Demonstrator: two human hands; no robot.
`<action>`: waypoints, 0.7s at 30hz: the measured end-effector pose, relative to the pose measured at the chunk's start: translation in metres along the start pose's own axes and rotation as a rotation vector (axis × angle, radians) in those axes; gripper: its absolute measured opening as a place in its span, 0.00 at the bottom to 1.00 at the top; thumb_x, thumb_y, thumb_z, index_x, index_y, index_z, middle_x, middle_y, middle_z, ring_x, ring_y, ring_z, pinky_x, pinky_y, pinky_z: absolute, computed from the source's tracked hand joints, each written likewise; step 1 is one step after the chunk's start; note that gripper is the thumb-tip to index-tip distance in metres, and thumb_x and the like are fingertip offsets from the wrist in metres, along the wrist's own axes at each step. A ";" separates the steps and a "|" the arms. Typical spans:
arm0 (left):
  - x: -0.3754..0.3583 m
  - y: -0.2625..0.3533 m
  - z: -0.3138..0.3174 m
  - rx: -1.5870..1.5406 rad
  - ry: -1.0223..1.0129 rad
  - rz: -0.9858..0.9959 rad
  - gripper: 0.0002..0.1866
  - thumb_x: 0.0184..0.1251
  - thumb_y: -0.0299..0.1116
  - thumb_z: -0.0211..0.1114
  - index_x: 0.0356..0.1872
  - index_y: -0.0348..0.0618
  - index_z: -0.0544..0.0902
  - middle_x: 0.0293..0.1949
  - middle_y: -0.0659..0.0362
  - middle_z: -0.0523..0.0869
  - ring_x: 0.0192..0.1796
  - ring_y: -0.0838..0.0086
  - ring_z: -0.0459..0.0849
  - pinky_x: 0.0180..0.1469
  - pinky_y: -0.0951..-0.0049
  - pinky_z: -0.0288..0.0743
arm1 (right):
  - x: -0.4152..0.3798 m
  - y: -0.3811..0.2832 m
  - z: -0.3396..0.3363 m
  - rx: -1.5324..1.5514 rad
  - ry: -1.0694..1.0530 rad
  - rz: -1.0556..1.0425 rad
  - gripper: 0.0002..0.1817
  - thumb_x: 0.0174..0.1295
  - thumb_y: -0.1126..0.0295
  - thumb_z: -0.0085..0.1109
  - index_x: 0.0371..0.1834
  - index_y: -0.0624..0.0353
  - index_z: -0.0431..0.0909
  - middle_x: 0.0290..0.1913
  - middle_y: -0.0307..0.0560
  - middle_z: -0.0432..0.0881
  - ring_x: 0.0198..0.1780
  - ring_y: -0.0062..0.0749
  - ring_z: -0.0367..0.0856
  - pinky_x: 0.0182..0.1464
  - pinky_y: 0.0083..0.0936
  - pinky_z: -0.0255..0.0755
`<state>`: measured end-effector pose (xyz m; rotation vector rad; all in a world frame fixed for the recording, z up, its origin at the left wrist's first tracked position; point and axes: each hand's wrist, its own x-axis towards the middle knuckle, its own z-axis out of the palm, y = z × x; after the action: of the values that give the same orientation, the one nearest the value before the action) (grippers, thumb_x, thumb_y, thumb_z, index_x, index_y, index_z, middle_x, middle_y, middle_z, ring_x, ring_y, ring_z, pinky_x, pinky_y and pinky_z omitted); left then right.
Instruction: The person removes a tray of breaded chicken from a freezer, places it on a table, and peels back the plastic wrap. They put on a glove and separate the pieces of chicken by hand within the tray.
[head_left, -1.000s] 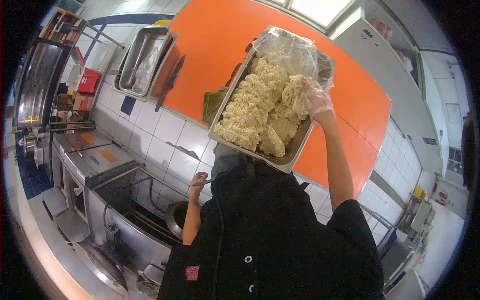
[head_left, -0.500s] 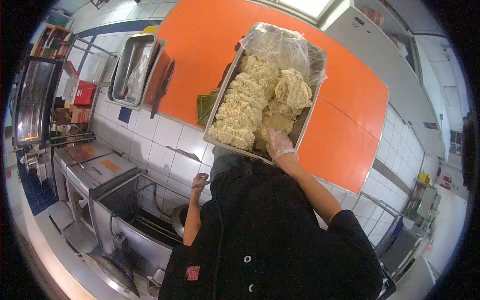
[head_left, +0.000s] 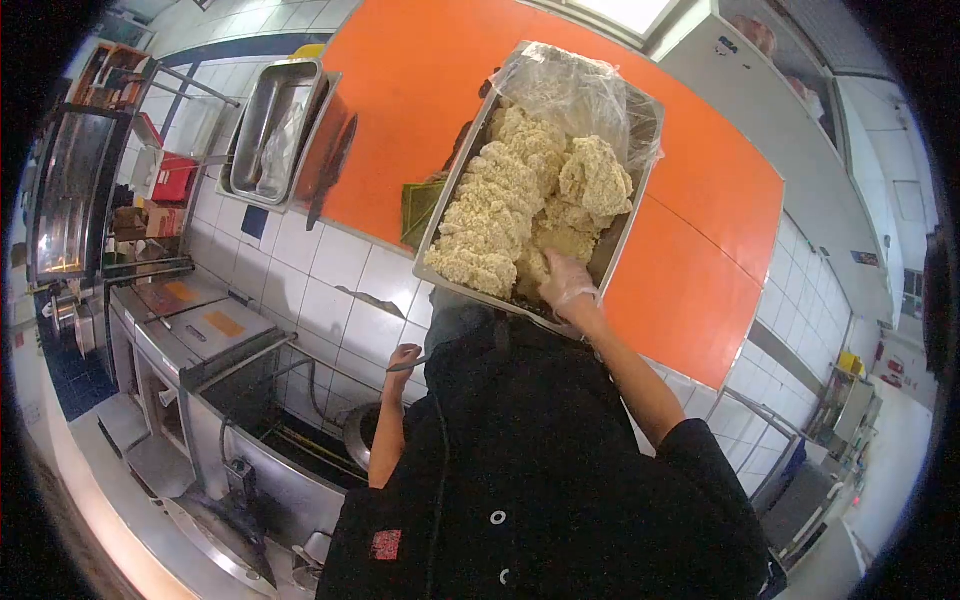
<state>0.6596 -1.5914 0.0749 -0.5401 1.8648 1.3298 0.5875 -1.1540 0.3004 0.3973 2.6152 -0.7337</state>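
Metal tray (head_left: 624,232), rectangular, sits at slant on orange surface, near edge by the person's body. Coated pieces (head_left: 485,205) inside: pale yellow, lumpy, crumbly coating; packed in overlapping row along left side, more down the right. One chunky piece (head_left: 595,178) rests on top of others, right side. Clear plastic (head_left: 570,90), crumpled, covers far end, hangs over far right rim. Right hand (head_left: 568,280), in clear glove, fingers at a coated piece in near right part; grip unclear. Thin grey strip (head_left: 408,365) at left hand (head_left: 403,354), kind unclear.
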 end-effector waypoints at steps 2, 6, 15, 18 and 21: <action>0.015 -0.030 -0.008 0.063 0.004 0.032 0.22 0.60 0.41 0.65 0.48 0.32 0.77 0.42 0.48 0.83 0.42 0.67 0.82 0.44 0.69 0.74 | 0.002 -0.002 -0.002 0.092 -0.034 -0.033 0.33 0.44 0.63 0.69 0.55 0.62 0.70 0.49 0.63 0.77 0.52 0.54 0.75 0.54 0.41 0.69; 0.001 -0.025 -0.004 -0.019 0.015 0.058 0.22 0.61 0.41 0.64 0.46 0.30 0.77 0.42 0.47 0.83 0.43 0.67 0.82 0.45 0.70 0.74 | 0.003 0.009 -0.003 0.227 -0.129 -0.134 0.39 0.38 0.54 0.74 0.53 0.64 0.71 0.43 0.60 0.79 0.48 0.54 0.77 0.51 0.38 0.70; -0.009 0.031 0.007 0.038 0.014 -0.020 0.17 0.62 0.39 0.65 0.47 0.39 0.77 0.35 0.58 0.83 0.26 0.81 0.75 0.22 0.81 0.64 | 0.006 0.019 0.008 0.155 -0.214 -0.171 0.37 0.38 0.55 0.74 0.51 0.65 0.72 0.37 0.56 0.80 0.39 0.45 0.79 0.42 0.35 0.72; -0.012 0.045 0.008 0.015 0.018 -0.015 0.19 0.62 0.42 0.65 0.48 0.39 0.77 0.35 0.58 0.83 0.26 0.81 0.75 0.23 0.80 0.65 | 0.008 0.017 0.014 0.275 -0.117 -0.220 0.34 0.38 0.55 0.72 0.48 0.65 0.73 0.38 0.58 0.80 0.39 0.46 0.79 0.42 0.35 0.72; 0.019 0.006 0.002 -0.011 0.024 0.071 0.21 0.61 0.44 0.66 0.48 0.39 0.77 0.36 0.57 0.83 0.26 0.81 0.75 0.23 0.79 0.65 | 0.010 0.007 0.004 0.145 -0.190 -0.274 0.33 0.37 0.54 0.70 0.45 0.65 0.75 0.36 0.60 0.79 0.39 0.47 0.79 0.43 0.36 0.72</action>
<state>0.6442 -1.5853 0.0637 -0.5020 1.9130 1.3859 0.5824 -1.1490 0.2896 0.0051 2.4692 -1.0015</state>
